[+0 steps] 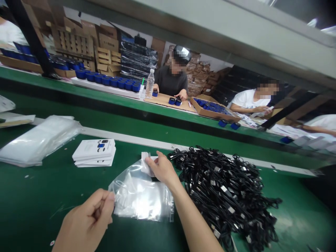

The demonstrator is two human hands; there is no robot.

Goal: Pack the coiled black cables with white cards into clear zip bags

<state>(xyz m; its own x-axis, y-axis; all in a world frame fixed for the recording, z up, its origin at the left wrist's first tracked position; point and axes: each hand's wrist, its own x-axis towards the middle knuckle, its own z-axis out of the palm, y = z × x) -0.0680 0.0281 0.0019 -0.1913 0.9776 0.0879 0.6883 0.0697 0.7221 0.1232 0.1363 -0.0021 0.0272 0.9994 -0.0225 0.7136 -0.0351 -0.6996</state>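
Note:
My left hand [88, 218] is closed in a pinch on the edge of a clear plastic bag [128, 173]. That bag stretches up and right towards my other hand, above a stack of clear zip bags [147, 206] on the green table. With thumb and fingers around them, my right hand [164, 168] grips some white leaflets [145, 156], whose edges show beside the thumb; its fingertips are partly hidden. Just right of this forearm lies a big heap of black USB cables [223, 192]. A pile of printed leaflets [94, 152] rests to the left.
Large plastic bags [42, 138] lie at the far left. A raised green ledge [126, 110] runs across the back, carrying blue round items [112, 82], a water bottle [150, 84] and a carton [210, 108]. Several people work behind it. A shelf beam [236, 31] hangs overhead.

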